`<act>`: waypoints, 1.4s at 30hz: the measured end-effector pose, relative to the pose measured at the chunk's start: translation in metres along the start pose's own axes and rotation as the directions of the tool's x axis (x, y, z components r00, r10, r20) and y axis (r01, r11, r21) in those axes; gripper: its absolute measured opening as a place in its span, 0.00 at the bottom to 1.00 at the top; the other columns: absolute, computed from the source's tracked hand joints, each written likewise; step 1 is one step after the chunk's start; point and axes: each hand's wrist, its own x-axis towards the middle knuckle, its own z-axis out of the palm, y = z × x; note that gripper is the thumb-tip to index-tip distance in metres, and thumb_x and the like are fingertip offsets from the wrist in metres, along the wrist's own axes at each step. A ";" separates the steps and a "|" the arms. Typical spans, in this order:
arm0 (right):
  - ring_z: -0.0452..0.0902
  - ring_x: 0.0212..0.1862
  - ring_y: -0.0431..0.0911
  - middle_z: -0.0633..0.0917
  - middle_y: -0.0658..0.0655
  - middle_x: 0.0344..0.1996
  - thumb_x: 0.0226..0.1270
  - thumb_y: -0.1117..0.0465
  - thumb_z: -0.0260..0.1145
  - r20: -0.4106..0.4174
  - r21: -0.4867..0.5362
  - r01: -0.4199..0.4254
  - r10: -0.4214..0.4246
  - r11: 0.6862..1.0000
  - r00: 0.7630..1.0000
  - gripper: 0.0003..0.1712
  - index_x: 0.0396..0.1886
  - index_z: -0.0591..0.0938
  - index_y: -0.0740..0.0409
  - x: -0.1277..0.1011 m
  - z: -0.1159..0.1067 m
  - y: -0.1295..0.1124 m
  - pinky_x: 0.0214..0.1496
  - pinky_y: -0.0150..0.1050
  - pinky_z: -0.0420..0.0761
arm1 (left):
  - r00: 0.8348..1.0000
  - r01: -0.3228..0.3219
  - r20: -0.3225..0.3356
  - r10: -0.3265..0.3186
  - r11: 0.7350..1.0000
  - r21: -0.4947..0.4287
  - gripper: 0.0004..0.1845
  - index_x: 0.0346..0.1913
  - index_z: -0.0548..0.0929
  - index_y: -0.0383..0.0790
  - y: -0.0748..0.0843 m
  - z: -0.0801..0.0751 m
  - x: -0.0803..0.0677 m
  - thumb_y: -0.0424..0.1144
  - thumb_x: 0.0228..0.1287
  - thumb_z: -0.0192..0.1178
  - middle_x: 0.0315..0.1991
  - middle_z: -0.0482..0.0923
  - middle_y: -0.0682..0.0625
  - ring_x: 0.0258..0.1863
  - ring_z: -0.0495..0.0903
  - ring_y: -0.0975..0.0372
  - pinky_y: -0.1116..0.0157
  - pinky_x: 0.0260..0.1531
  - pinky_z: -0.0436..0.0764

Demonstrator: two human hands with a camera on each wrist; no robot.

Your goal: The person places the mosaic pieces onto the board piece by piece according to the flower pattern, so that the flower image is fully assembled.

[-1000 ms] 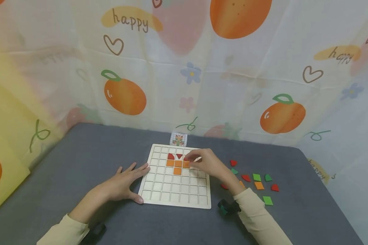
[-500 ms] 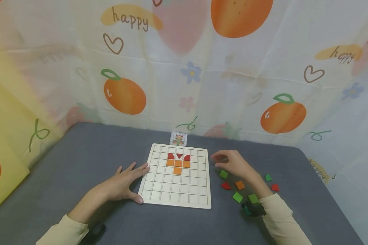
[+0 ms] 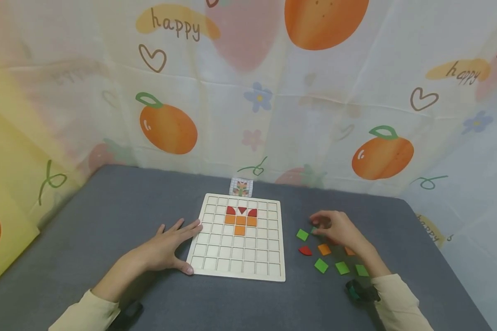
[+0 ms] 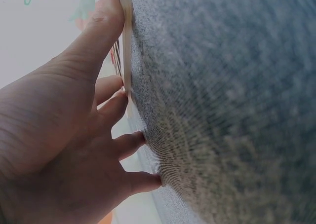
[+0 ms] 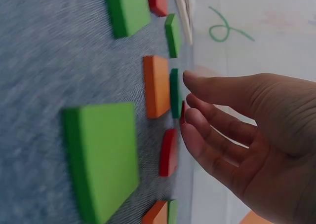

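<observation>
At the left, a cream sleeve (image 3: 89,312), cut off by the lower edge, leads to the left hand (image 3: 159,250), its fingers spread and gripping nothing. The head view shows its thumb at the near left corner of a cream square gridded board (image 3: 237,264); only the left wrist view shows two fingertips down on the grey cloth (image 4: 227,95). That view reduces the board to a thin edge. On the board, red curved and triangular pieces (image 3: 242,210) lie above orange square tiles (image 3: 240,220). Behind it sits a small printed card (image 3: 241,187), too small to read fully. Farther right are loose bright green square tiles (image 3: 320,265) and a red curved piece (image 3: 305,250). The right hand (image 3: 337,227) hovers by a small dark green piece (image 5: 175,93), partly covered in the head view. The right wrist view shows thumb and fingertips apart; whether they touch the piece cannot be told. It also reveals a red block (image 5: 169,152) the hand mostly hides from above, and cuts off an orange block (image 5: 155,214) below.
</observation>
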 end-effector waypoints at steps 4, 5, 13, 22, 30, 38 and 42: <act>0.81 0.38 0.44 0.86 0.54 0.41 0.59 0.66 0.72 0.010 0.009 -0.009 0.009 1.000 1.000 0.19 0.52 0.84 0.62 -0.005 0.000 0.004 0.40 0.40 0.80 | 1.000 0.002 0.002 -0.002 1.000 0.002 0.60 0.76 0.59 0.41 0.001 0.000 0.000 0.59 0.38 0.75 0.77 0.52 0.43 0.74 0.44 0.35 0.28 0.62 0.39; 0.81 0.39 0.45 0.86 0.55 0.41 0.60 0.66 0.72 0.010 0.014 -0.010 0.010 1.000 1.000 0.19 0.52 0.84 0.62 -0.006 0.000 0.005 0.40 0.40 0.81 | 1.000 0.001 0.002 -0.001 1.000 0.004 0.60 0.76 0.59 0.41 0.001 0.000 0.000 0.59 0.38 0.75 0.77 0.52 0.43 0.74 0.44 0.35 0.28 0.62 0.40; 0.81 0.41 0.46 0.85 0.54 0.39 0.58 0.69 0.72 -0.006 0.067 -0.004 0.004 0.998 1.000 0.19 0.51 0.84 0.63 -0.008 0.000 0.006 0.42 0.39 0.82 | 1.000 -0.003 0.002 0.003 1.000 0.001 0.61 0.76 0.59 0.41 -0.001 0.000 0.000 0.59 0.38 0.75 0.77 0.51 0.43 0.74 0.44 0.35 0.28 0.61 0.39; 0.82 0.36 0.44 0.83 0.50 0.32 0.57 0.72 0.72 -0.006 0.064 0.029 -0.028 0.998 1.000 0.18 0.49 0.84 0.63 0.003 -0.007 -0.003 0.38 0.38 0.82 | 1.000 -0.002 0.003 0.002 1.000 -0.003 0.61 0.76 0.58 0.42 -0.002 0.001 0.000 0.60 0.38 0.74 0.77 0.51 0.43 0.74 0.44 0.36 0.28 0.62 0.39; 0.80 0.37 0.43 0.84 0.52 0.33 0.56 0.71 0.73 0.011 0.054 0.148 -0.149 0.987 0.989 0.20 0.50 0.84 0.64 0.019 -0.003 -0.022 0.42 0.39 0.82 | 1.000 -0.009 -0.003 0.009 1.000 -0.003 0.61 0.76 0.59 0.42 -0.002 0.001 -0.001 0.60 0.38 0.75 0.77 0.51 0.43 0.74 0.44 0.36 0.28 0.61 0.39; 0.80 0.37 0.42 0.84 0.51 0.33 0.58 0.70 0.72 0.050 0.081 0.193 -0.198 0.978 0.979 0.19 0.50 0.84 0.64 0.033 0.008 -0.044 0.42 0.38 0.82 | 1.000 0.003 -0.003 -0.003 1.000 -0.001 0.61 0.76 0.59 0.42 -0.001 0.001 -0.001 0.59 0.38 0.75 0.77 0.51 0.44 0.74 0.44 0.36 0.28 0.62 0.39; 0.80 0.37 0.42 0.84 0.52 0.33 0.57 0.71 0.72 0.065 0.105 0.217 -0.224 0.971 0.972 0.18 0.50 0.84 0.65 0.039 0.014 -0.054 0.42 0.37 0.82 | 1.000 0.000 -0.007 0.000 1.000 -0.002 0.60 0.76 0.59 0.41 -0.001 0.001 -0.001 0.59 0.38 0.75 0.77 0.51 0.43 0.74 0.44 0.36 0.28 0.62 0.39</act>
